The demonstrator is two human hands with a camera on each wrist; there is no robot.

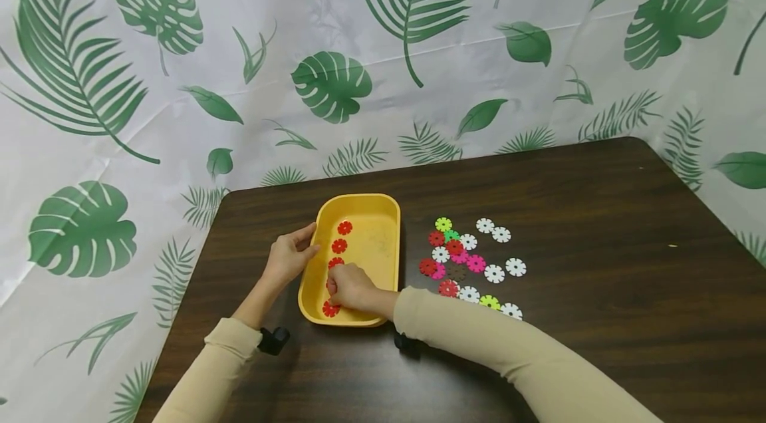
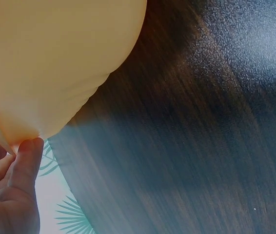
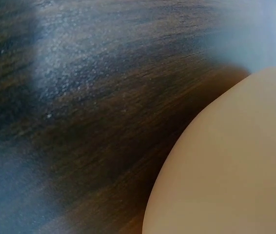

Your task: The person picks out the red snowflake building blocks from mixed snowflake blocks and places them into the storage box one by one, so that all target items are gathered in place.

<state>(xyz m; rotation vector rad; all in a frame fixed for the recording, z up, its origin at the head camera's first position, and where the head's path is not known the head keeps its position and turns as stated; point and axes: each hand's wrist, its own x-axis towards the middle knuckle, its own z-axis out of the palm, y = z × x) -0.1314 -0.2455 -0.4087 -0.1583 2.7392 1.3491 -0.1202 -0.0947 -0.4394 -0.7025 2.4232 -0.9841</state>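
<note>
My left hand [image 1: 289,255] pinches the left rim of a yellow plastic tray [image 1: 389,210]. In the left wrist view its fingers [image 2: 23,165] and thumb grip the tray's edge [image 2: 69,53]. Inside the tray, a column of red notched discs [image 1: 339,245] lies along the left side. My right hand [image 1: 354,286] reaches low into the tray over the lower discs, fingers bent downward. It partly covers some of them, and whether it pinches one is hidden. One red disc [image 1: 330,309] shows just below that hand.
Right of the tray lies a loose scatter of notched discs: white [image 1: 515,267], red [image 1: 436,238], pink [image 1: 475,263], yellow-green [image 1: 443,224], green and brown. They rest on a dark wooden table [image 1: 598,243]. Behind hangs a leaf-patterned white cloth [image 1: 239,137].
</note>
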